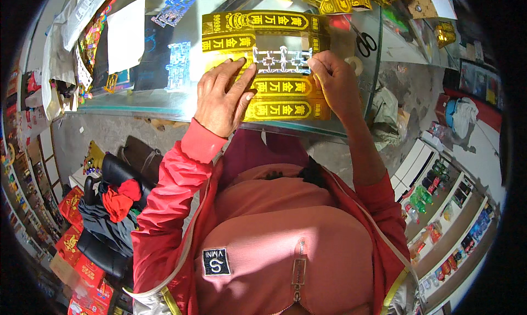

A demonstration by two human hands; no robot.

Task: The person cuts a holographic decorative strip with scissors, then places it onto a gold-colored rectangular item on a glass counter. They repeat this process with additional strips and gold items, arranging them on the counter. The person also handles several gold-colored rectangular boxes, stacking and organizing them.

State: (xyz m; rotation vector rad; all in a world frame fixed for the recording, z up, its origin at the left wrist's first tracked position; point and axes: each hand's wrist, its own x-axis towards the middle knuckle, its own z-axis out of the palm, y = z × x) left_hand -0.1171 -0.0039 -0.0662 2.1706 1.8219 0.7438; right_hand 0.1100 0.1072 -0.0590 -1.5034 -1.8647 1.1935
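A gold foil paper sheet printed with yellow characters lies on a glass countertop. Across its middle is a silver cut-out foil strip, with a rectangular gap in the gold print behind it. My left hand rests palm down on the sheet's left part, fingers spread, the fingertips near the strip's left end. At the other end, my right hand pinches the strip's right edge between thumb and curled fingers. Part of the sheet is hidden under both hands.
Black-handled scissors and a tape roll lie right of the sheet. Folded gold paper pieces sit at the back. Leftward are shiny foil cut-outs and white paper. A black chair stands on the floor behind left.
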